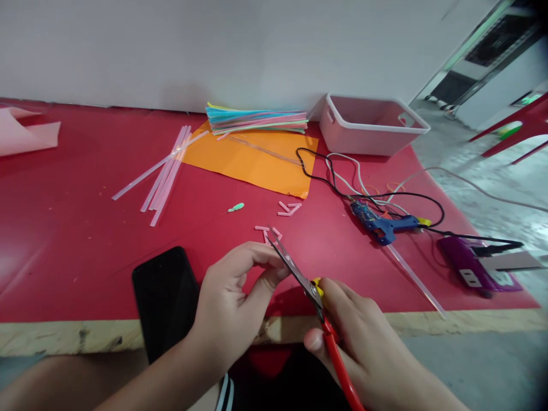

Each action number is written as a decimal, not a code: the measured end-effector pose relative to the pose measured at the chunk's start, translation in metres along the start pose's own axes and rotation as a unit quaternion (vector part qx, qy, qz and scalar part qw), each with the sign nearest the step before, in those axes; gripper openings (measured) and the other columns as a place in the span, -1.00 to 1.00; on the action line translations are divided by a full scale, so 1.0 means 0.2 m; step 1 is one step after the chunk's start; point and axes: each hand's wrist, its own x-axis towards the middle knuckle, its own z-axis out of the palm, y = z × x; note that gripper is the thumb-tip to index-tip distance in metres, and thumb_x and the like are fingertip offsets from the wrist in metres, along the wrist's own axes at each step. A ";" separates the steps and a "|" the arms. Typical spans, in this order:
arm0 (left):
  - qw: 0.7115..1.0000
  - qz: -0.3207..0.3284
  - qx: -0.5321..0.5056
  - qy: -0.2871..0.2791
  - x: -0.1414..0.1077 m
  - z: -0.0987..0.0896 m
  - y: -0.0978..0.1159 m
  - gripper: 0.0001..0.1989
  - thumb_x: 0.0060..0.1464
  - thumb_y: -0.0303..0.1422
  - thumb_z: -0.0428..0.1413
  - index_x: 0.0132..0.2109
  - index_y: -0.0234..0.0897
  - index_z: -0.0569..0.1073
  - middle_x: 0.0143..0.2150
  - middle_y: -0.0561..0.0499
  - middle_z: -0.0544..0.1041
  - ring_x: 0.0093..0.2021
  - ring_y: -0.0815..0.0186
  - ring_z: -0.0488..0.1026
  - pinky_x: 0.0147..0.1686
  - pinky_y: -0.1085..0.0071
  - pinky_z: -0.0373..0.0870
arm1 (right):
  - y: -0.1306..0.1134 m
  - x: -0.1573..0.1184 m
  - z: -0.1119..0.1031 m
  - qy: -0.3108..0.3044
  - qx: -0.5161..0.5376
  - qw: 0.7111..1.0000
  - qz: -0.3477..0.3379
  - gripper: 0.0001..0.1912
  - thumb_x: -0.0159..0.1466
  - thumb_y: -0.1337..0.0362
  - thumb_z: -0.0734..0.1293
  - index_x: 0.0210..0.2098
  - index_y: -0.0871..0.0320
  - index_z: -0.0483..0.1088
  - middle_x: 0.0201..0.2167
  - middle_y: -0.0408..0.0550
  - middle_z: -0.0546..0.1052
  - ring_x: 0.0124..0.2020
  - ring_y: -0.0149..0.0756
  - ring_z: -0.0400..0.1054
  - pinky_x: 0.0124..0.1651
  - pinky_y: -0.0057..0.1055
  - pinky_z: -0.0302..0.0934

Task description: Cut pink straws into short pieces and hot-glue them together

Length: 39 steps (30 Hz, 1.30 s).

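My right hand [357, 325] is closed on scissors [295, 270] with red handles, their blades pointing up and left. A small yellow part [317, 287] shows between the scissors and my fingers; its kind is unclear. Thumb and fingertips of my left hand [237, 291] are pinched together beside the blades; what they hold is mostly hidden. Just beyond the blade tips lie short pink cut pieces [262, 228], with another small group of pink pieces [289, 209] farther back. A black phone [166, 297] rests left of my left hand, over the table's front edge.
Pink straw-like strips [165, 177] lie at left near an orange sheet [257, 168] and colourful pipe cleaners [257, 120]. At right are a pale pink basket [368, 140], a blue glue gun [381, 222], tangled cords and a purple power strip [464, 265]. A small green-ended item [236, 207] sits mid-table.
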 end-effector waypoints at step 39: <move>0.997 0.024 0.063 -0.034 -0.01 -0.02 0.01 -0.82 0.23 -0.51 0.17 -0.28 -0.13 0.57 -0.34 0.04 0.56 -0.26 0.26 0.57 -0.09 0.30 0.57 | 0.01 0.04 -0.05 0.003 0.018 0.999 -0.034 -0.19 0.23 -0.52 -0.03 -0.27 0.13 0.26 -0.38 0.02 0.48 -0.53 -0.27 0.33 -0.48 -0.34 0.20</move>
